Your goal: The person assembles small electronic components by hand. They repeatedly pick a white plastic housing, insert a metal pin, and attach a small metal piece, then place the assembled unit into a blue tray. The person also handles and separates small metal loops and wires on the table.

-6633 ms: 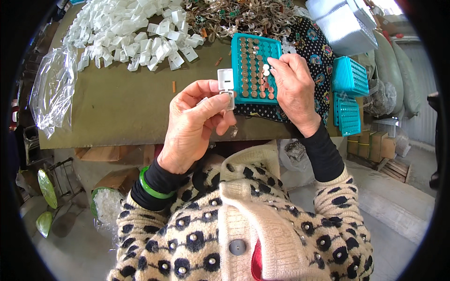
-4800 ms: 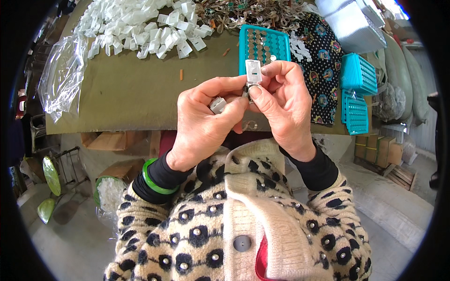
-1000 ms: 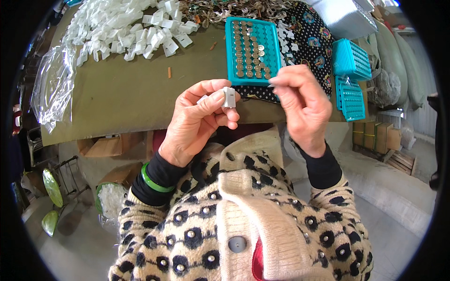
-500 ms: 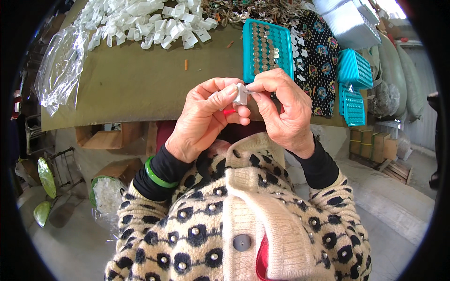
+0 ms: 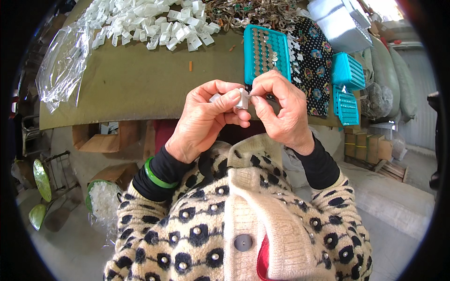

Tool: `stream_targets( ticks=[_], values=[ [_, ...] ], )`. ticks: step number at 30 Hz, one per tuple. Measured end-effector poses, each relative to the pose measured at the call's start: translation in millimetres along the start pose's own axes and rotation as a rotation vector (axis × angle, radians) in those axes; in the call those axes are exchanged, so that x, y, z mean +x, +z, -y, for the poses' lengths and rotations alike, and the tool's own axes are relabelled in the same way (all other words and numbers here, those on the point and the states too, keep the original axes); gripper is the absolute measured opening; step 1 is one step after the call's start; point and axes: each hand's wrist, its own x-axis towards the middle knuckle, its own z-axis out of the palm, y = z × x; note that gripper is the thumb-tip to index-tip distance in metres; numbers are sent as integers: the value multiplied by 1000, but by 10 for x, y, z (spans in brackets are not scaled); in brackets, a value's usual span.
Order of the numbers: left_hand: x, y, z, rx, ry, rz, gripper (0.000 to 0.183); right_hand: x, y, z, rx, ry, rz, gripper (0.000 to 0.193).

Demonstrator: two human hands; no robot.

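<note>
My left hand (image 5: 208,112) is closed around a small white plastic casing (image 5: 242,99), pinched between thumb and fingers above the table's near edge. Another pale piece (image 5: 214,98) shows behind the left thumb; whether it belongs to the casing I cannot tell. Thumb and forefinger of my right hand (image 5: 281,110) are pressed together at the casing's right side, on something thin and too small to name. Just beyond the right hand lies a teal tray (image 5: 282,47) with rows of round metal discs (image 5: 263,49) in its pockets.
White plastic casings (image 5: 154,23) are heaped at the back left, beside a clear plastic bag (image 5: 65,65). Tangled wired parts (image 5: 253,14) lie at the back. To the right are a patterned cloth (image 5: 318,70) with small white pieces, stacked teal trays (image 5: 348,70) and white trays (image 5: 337,25).
The casing has turned slightly in my left hand, and a pale piece now shows behind the thumb. A red bit under the left fingers is out of sight. The whole view has shifted slightly.
</note>
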Motion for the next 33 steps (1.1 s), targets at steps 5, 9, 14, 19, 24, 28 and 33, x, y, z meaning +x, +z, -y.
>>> stream_targets(
  ticks=[5, 9, 14, 19, 24, 28, 33],
  values=[
    [-58, 3, 54, 114, 17, -13, 12, -73, 30, 85, -121, -59, 52, 17],
    [-165, -7, 85, 138, -23, -34, 9, -97, 9, 219, -122, -26, 136, 16],
    [-265, -10, 100, 57, -1, -45, 11, 67, -62, 294, -116, 15, 302, 7],
    [-330, -58, 23, 138, 80, -98, 11, 475, -106, -42, -164, 83, 179, 12],
    [-409, -74, -36, 135, 91, -155, 9, 842, -57, -567, -575, -3, 146, 12],
    [-393, -71, -86, 48, 101, -130, 9, 1004, 54, -819, -731, -210, 83, 9],
    [-344, -23, -146, 70, 94, -153, 7, 1141, 236, -929, -958, -314, 106, 2]
  ],
)
